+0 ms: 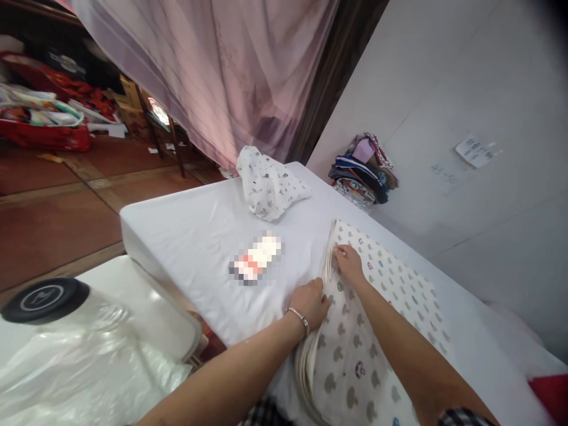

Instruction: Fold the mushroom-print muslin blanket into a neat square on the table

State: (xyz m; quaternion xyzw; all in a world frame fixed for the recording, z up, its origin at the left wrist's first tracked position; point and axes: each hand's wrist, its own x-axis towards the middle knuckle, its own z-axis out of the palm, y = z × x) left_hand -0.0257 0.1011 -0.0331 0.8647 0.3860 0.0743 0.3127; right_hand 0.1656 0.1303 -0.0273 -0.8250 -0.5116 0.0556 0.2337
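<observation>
Basket (pixel 51 137): 9–10 o'clock, red, on floor.
Lid (pixel 47 300): 8–9 o'clock, black, next to plastic bag (pixel 84 364).
Table (pixel 177 219): white cover, runs from 9 across to 4.
Pixelated item (pixel 256 258): 7 o'clock, near centre, on table.
Bundle (pixel 268 184): 11 o'clock, near centre, on table.
Left hand (pixel 311 303): 5 o'clock, fingers curled closed on cloth (pixel 348 349) edge.
Cloth: 4–5 o'clock, mushroom print, layered.
Right hand (pixel 349 264): 4 o'clock, pinching same edge farther up.
Clothes (pixel 364 170): 2 o'clock, piled by wall.
</observation>
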